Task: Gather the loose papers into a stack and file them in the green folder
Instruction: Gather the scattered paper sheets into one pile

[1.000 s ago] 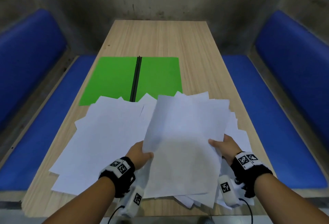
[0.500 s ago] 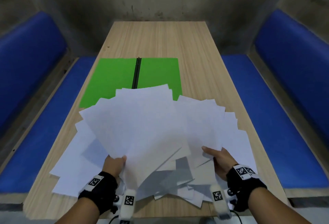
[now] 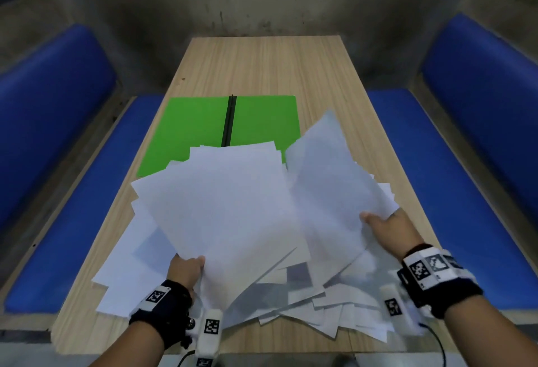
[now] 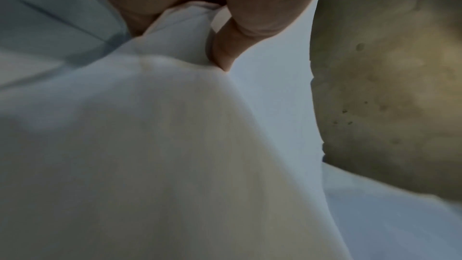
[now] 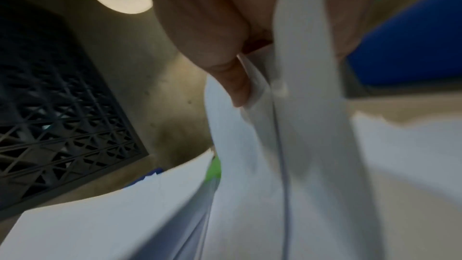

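Note:
Several loose white papers [image 3: 221,215] lie fanned over the near half of the wooden table [image 3: 262,69]. My left hand [image 3: 186,269] pinches the near edge of a lifted bunch of sheets [image 4: 175,145], thumb on top. My right hand [image 3: 384,226] grips a second lifted bunch [image 3: 329,186] at its right edge; the right wrist view shows the thumb [image 5: 232,78] pressed on those sheets [image 5: 300,145]. More sheets [image 3: 334,308] stay flat beneath. The green folder [image 3: 198,130] lies open behind the papers, its black spine [image 3: 228,122] in the middle and its near edge covered by sheets.
Blue padded benches [image 3: 67,221] [image 3: 451,192] run along both long sides of the table. A concrete wall [image 3: 262,2] closes the far end. The far half of the tabletop shows bare wood.
The one sheaf held by both hands has split into two bunches. My left hand swung its bunch to the left, and my right hand has now lifted a second bunch on the right.

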`<state>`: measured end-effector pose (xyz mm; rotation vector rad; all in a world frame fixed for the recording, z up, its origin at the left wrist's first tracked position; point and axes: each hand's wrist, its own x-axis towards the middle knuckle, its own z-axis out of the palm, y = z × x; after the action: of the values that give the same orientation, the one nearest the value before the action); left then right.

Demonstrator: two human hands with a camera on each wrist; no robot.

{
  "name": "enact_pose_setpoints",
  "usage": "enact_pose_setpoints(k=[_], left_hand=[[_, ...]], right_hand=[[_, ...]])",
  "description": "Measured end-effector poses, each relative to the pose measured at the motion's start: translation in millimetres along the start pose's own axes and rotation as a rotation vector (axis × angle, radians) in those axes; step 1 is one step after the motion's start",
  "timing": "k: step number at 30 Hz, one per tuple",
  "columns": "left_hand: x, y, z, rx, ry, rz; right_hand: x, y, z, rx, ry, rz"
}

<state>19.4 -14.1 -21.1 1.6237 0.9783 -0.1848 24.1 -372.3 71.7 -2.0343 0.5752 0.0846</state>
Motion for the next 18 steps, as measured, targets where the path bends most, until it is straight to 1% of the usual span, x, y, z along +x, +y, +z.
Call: enact_pose_setpoints(k=[2,5,7,8,11,13,15,18], left_hand=[[-3,1,1,0.027,-0.013,0.025],[-4,-3,3,0.086,0.005,0.063],[-4,-5,3,0.087,0.0,0.082],[-4,-6,3,0.076,-0.014,0.092],[-6,-5,2,0.042,-0.043,0.139],[-6,-2,2,0.016,-0.066,0.169],[-7,3,2,-0.023,-0.073,0.198],[-5,7,-1,-0.063,-0.046,0.23]], right_hand=[[-1,-19,-20,-0.097,0.022,-0.13],[-2,-46,-49,-0.248,0.056,-0.338],[-5,-64,-70,-0.272,0.045,-0.44],[-7,-73,-78,-0.238,0.004,-0.463],[-8,-94,-90,-0.111,-0.179,-0.474],[-3,-101,-91,-0.066,-0.238,-0.466],[1,-106,-91,-0.044,-0.23,-0.444],[0,-113,-100,-0.064,-0.165,-0.448]])
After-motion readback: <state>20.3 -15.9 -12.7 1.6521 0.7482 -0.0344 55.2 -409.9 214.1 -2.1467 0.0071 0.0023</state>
